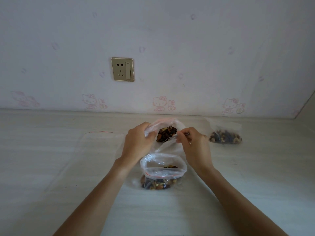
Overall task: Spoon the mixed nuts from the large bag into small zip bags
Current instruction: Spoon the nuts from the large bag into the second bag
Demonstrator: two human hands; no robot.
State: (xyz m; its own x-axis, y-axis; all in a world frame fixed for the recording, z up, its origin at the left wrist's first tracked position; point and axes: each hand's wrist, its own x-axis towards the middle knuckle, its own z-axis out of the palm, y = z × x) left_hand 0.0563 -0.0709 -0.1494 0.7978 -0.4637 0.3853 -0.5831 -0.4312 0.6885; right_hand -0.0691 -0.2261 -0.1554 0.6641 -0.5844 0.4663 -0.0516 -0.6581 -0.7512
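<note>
Mixed nuts (166,133) ride heaped and loose on the spoon (172,137), right hand (192,142) grip pinched on its handle, left hand (139,138) grip clamping the floppy, slippery small zip bag (163,123) rim at 9 o'clock, large bag (162,169) at 6 on the bench (51,167).

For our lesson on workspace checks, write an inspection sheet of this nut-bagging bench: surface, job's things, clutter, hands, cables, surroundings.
Surface: pale table, against a wall.
Job's things: open bag of nuts nearest the person; small zip bag held open; loaded spoon at its mouth; filled bag at far right; flat empty bag at left.
Clutter: nothing seen.
Hands: left hand grips the small bag's rim; right hand pinches the spoon handle.
Cables: nothing seen.
Surroundings: wall socket, nothing plugged in; cartoon-cat wallpaper.
</note>
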